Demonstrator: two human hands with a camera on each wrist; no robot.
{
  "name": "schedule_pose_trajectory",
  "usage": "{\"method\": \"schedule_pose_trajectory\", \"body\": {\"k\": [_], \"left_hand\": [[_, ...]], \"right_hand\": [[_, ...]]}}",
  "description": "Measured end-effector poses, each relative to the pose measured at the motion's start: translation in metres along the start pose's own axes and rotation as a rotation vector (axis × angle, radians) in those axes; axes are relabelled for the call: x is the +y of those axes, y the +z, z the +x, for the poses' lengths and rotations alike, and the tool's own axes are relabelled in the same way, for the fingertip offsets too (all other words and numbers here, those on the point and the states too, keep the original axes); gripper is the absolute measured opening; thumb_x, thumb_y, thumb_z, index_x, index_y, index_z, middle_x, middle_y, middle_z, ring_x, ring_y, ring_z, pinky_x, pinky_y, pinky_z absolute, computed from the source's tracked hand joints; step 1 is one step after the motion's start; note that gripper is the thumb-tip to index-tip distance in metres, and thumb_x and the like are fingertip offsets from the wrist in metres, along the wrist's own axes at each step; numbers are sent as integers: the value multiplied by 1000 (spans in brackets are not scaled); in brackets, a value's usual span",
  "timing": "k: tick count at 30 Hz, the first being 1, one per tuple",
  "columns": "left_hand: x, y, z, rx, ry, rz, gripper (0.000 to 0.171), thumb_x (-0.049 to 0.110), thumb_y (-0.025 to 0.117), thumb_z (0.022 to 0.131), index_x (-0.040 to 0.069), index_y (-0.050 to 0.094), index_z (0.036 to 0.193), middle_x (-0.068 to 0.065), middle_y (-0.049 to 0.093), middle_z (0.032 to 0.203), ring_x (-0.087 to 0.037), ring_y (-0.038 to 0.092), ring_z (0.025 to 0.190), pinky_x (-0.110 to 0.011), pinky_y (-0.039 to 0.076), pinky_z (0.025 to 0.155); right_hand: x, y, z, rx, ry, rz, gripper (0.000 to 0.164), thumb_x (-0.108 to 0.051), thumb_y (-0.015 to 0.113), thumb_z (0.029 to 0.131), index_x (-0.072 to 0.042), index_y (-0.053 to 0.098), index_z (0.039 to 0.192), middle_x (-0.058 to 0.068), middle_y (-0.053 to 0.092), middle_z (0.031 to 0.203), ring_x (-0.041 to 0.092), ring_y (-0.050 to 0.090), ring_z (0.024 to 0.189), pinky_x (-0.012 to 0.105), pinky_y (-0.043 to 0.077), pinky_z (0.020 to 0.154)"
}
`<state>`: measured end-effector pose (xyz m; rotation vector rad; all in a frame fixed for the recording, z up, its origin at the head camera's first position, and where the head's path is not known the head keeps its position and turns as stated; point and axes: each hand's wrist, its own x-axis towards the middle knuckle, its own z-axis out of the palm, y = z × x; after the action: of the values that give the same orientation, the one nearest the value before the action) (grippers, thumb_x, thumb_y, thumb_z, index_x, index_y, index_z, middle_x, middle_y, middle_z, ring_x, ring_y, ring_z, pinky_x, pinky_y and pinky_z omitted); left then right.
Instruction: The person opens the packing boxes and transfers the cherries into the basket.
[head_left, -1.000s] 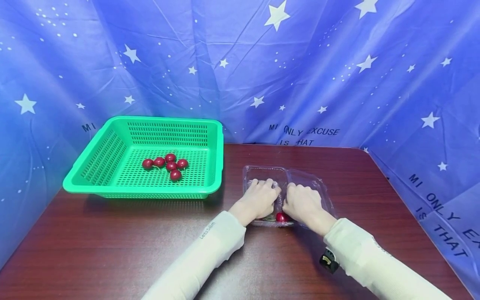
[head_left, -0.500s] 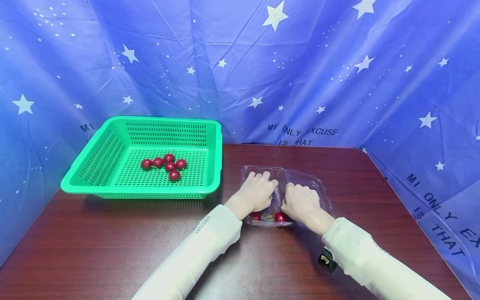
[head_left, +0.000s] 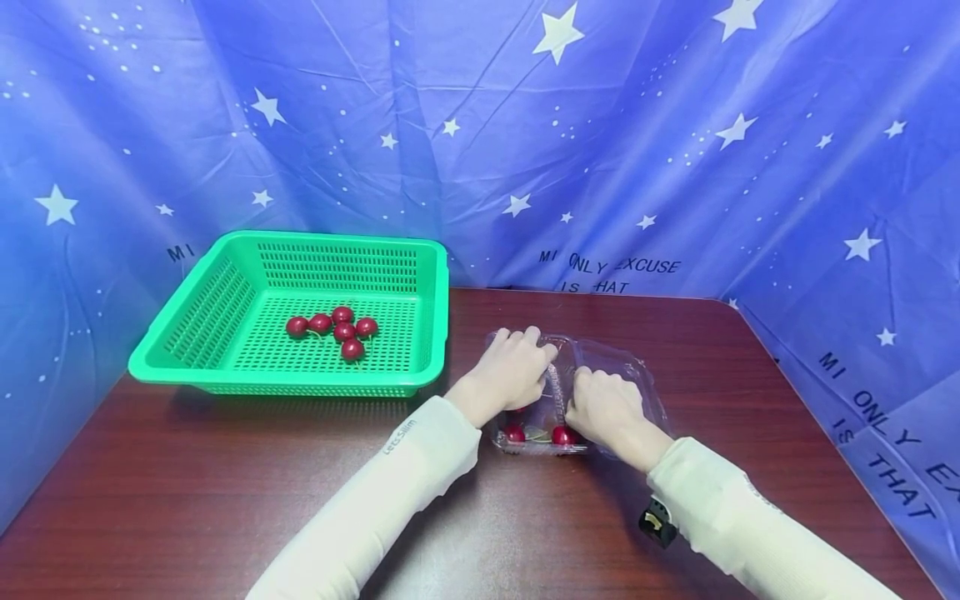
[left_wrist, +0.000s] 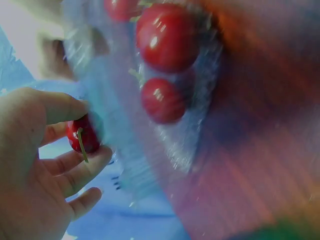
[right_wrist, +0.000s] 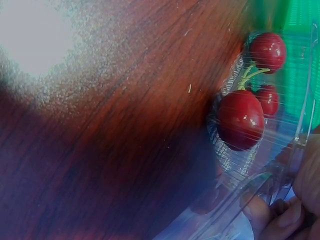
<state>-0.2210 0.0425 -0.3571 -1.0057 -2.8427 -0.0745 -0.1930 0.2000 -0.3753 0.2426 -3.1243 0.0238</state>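
Within the last second the left hand has shifted toward 11 o'clock over the clear, ridged plastic box, baring a glossy round red cherry in its 7 o'clock corner. Its grip is pinched around a stemmed, shiny dark-red cherry, which seems not yet let go. The right hand has its grip curled on the box's thin, see-through edge. At 10 o'clock, six smooth cherries lie in the green slotted plastic basket on the brown wood-grained tabletop.
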Motion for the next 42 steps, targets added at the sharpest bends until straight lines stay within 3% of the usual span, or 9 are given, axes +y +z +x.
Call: {"method": "schedule_pose_trajectory", "body": {"k": [11,18,26,33,42], "left_hand": [[-24,-25,4,4,-59,-28,27,23,60,89,14,63,113,-11,62,110,-28,62,99,-44,44,91],[-47,-39,-2,3,-99,-24,30,20,62,87,13,63,116,-12,60,111,-30,60,101,-45,43,94],[-61,-46,-7,29,-76,-10,29,16,60,87,8,64,115,-15,61,107,-31,62,88,-44,53,81],[-76,-58,-10,62,-83,-10,28,15,59,88,4,63,114,-18,61,106,-32,62,86,-44,55,79],[-104,-76,-23,59,-161,-30,28,14,57,89,4,62,115,-19,60,109,-34,59,92,-49,51,84]], "right_hand": [[0,-2,-1,4,-7,4,13,-12,57,71,1,54,71,24,67,70,42,63,61,52,49,47],[-1,-1,0,-4,-2,0,12,-12,56,72,0,55,72,24,69,73,43,64,64,52,50,48],[0,-1,0,-12,4,-4,12,-12,56,72,0,54,72,24,68,73,42,64,63,52,49,48],[0,0,0,0,0,-4,12,-12,55,73,0,54,71,24,68,72,42,64,62,52,49,46],[-1,-1,0,1,-2,-1,13,-13,56,74,0,54,70,24,68,71,41,64,62,52,49,47]]}}
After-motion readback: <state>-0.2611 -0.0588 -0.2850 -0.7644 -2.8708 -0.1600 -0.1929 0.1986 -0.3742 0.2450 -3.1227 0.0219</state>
